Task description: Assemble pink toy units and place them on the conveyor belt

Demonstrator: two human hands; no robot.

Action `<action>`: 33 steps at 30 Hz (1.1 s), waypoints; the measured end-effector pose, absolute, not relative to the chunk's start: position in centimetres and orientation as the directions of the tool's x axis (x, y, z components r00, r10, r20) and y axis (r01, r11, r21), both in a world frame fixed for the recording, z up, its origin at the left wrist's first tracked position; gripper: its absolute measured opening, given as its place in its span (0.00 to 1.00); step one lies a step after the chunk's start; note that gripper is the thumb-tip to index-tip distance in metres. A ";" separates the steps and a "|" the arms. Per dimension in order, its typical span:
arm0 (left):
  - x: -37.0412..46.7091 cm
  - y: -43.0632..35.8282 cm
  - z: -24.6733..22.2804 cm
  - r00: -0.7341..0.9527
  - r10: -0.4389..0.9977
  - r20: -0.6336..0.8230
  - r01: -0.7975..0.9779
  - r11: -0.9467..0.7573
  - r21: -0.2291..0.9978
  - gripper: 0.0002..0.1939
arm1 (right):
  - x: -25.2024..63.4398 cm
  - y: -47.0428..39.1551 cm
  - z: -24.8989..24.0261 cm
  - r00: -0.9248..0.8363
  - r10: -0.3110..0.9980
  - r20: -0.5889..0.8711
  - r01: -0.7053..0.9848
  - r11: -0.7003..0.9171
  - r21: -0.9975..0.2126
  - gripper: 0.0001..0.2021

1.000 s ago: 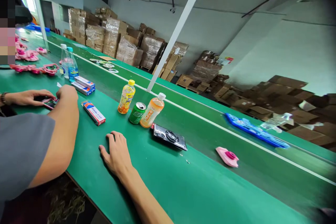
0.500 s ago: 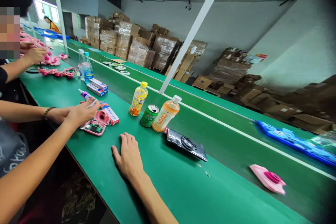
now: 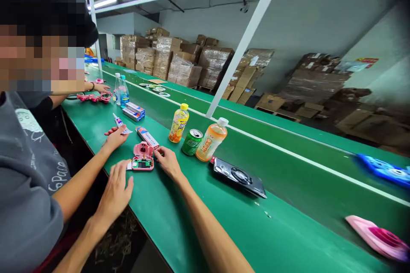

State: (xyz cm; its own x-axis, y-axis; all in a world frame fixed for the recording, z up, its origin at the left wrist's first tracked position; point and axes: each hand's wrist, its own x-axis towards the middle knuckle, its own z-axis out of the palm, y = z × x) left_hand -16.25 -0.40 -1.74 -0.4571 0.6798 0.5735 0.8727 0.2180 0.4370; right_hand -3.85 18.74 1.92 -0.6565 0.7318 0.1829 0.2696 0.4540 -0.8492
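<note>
An opened pink plastic case with a green circuit board inside lies on the green table. At its left side is my left hand, palm down, fingers stretched and thumb apart. A small white piece shows between those fingertips and the case. My right hand has its fingers curled, the tips at the case's right edge. Close behind the case lies a glue box. A co-worker's hand to the left holds a glue tube.
Beyond my right hand stand a yellow-capped bottle, a green can and an orange drink bottle. A phone lies nearer. On the right are a pink part and a blue tray. A post rises behind.
My left hand has come into view beside the case. My right hand has moved from lying flat on the table to the case's edge. The co-worker's hand with the tube has drawn off the case.
</note>
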 end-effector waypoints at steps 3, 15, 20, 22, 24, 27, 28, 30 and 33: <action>-16.1 0.0 -2.6 -0.499 0.704 0.505 0.847 0.271 0.458 0.20 | -4.1 18.5 2.1 -0.644 0.743 0.185 0.282 0.455 -0.845 0.11; -15.0 0.6 0.5 -0.464 0.820 0.336 0.724 0.132 0.677 0.17 | -0.7 14.9 3.7 -0.676 0.724 0.139 0.334 0.470 -0.817 0.05; -9.2 -0.6 2.6 -0.322 0.902 0.287 0.631 -0.022 0.776 0.14 | 9.0 11.6 3.2 -0.654 0.750 0.098 0.394 0.449 -0.802 0.02; -6.2 -0.9 2.7 -0.249 0.929 0.274 0.594 -0.077 0.801 0.14 | 13.7 9.8 3.1 -0.615 0.784 0.081 0.449 0.433 -0.781 0.03; -3.3 -1.1 2.5 -0.177 0.946 0.271 0.566 -0.127 0.814 0.14 | 18.0 7.9 3.4 -0.525 0.837 0.153 0.554 0.473 -0.685 0.05; 0.0 -1.2 2.2 -0.029 0.954 0.298 0.524 -0.240 0.817 0.16 | 21.7 5.3 4.4 -0.405 0.784 0.471 0.701 0.597 -0.390 0.14; 0.7 -1.2 2.3 0.020 0.951 0.309 0.497 -0.278 0.822 0.16 | 22.1 4.7 4.8 -0.441 0.708 0.552 0.692 0.660 -0.293 0.17; 1.6 -1.1 2.4 0.074 0.945 0.318 0.427 -0.318 0.846 0.15 | 21.7 3.9 5.2 -0.586 0.541 0.603 0.574 0.803 -0.162 0.16; 1.9 -0.9 2.5 0.016 0.961 0.277 0.317 -0.268 0.910 0.12 | 19.6 3.5 5.1 -0.689 0.408 0.600 0.393 0.905 -0.163 0.15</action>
State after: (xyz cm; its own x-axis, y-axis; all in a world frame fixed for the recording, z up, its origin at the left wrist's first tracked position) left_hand 1.88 -0.86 2.50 0.0164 0.9608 0.2768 0.3169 -0.2676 0.9099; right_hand 19.63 3.52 5.07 -0.6885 0.4076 0.5998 0.3935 0.9047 -0.1632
